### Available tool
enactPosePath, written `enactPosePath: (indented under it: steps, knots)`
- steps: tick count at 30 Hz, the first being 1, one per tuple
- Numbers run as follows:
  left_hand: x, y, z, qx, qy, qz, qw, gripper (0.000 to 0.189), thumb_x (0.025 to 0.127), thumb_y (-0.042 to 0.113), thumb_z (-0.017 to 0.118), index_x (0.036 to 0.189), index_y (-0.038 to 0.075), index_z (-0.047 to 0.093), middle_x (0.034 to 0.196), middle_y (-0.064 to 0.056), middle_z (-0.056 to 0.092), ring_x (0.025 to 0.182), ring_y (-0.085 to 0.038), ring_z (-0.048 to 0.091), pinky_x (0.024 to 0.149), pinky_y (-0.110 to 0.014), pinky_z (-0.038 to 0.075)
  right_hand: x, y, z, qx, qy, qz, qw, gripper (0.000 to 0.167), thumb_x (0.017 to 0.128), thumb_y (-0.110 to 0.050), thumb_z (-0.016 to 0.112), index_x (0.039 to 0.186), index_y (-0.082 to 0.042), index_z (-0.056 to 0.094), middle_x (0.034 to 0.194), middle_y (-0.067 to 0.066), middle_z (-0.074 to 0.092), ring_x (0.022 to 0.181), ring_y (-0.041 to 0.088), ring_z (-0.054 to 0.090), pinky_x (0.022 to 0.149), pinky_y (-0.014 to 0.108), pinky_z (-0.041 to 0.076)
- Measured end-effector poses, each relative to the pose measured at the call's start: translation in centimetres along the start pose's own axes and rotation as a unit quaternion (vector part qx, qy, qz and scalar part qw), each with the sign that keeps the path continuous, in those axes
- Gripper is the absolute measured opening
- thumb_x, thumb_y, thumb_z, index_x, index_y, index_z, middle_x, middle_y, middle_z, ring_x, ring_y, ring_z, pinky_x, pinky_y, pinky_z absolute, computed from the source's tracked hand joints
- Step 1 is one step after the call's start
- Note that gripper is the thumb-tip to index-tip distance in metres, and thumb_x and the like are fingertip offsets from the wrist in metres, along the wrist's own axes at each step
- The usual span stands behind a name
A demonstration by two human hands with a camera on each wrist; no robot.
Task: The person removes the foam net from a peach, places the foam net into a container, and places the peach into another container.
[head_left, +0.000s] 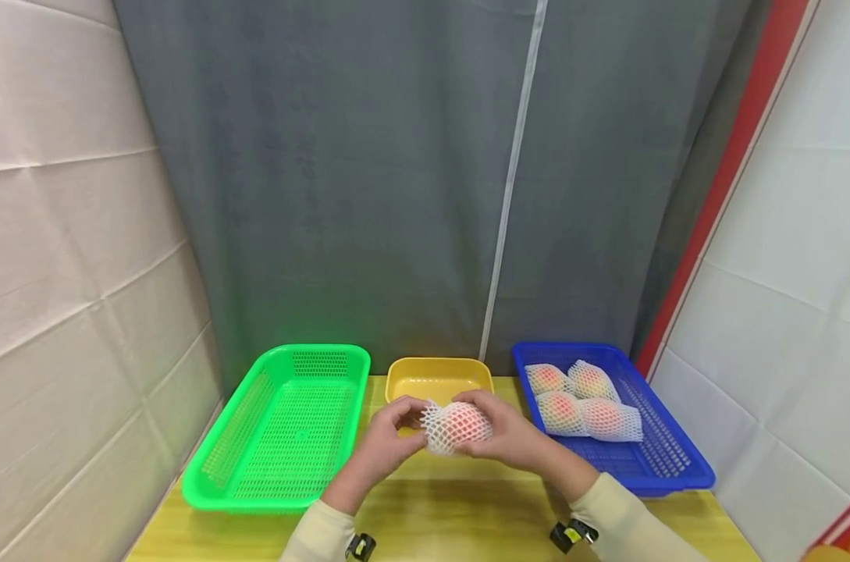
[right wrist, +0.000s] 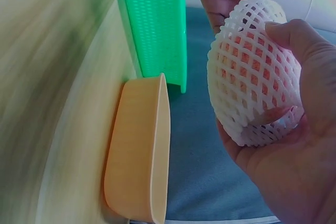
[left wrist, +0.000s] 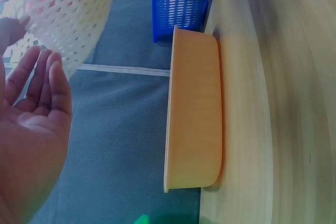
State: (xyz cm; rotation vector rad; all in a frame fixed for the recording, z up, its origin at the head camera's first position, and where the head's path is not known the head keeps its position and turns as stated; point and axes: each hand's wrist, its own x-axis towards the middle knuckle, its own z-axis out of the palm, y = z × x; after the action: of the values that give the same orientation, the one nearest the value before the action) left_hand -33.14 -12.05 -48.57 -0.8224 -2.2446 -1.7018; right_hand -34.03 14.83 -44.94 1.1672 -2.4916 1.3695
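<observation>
While the right hand (head_left: 507,435) grips a round reddish fruit (head_left: 469,422) in white foam netting (head_left: 437,429) near the rectangular yellow plastic tray (head_left: 439,381), the left hand (head_left: 388,442) pinches the netting's end; best ease mesh gently, fruit steady.

left hand (head_left: 389,443): pinching | right hand (head_left: 512,439): gripping, fingers curled | forearms (head_left: 624,511): angled inward

Bright, even light fills the head view, where wide-angle stretching makes the pale, creased fabric walls (head_left: 52,234) lean outward. Soft shadow crosses the flat yellow wood-grain table (head_left: 467,515). Wrist views look hazier: glare pales the white foam mesh sleeve (left wrist: 79,14) in the left; the table blurs in the right.
</observation>
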Motion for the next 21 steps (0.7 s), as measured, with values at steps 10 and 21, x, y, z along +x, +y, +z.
enactPosePath:
  steps: [10,21]
  knots:
    - [-0.05,0.19,0.40,-0.029,-0.056,-0.028,0.9976,0.052,0.088,-0.006,0.076,0.137,0.004,0.064,0.132,-0.010,0.071,0.124,-0.023,0.069,0.111,-0.041,0.055,-0.09,-0.42,0.70,-0.003,-0.007,0.003,1.0000,0.063,0.091,-0.026,0.093,0.143,-0.007,0.064,0.128,0.006,0.071,0.109,0.017,0.068,0.094,0.032,0.059]
    - [-0.06,-0.24,0.72,-0.051,-0.069,-0.061,0.9944,0.054,0.088,-0.005,0.072,0.139,0.001,0.056,0.138,-0.013,0.069,0.132,-0.029,0.066,0.113,-0.040,0.052,0.20,-0.64,1.06,-0.007,-0.002,0.012,0.9999,0.062,0.091,-0.028,0.094,0.142,-0.008,0.065,0.129,0.004,0.071,0.110,0.017,0.069,0.094,0.032,0.059]
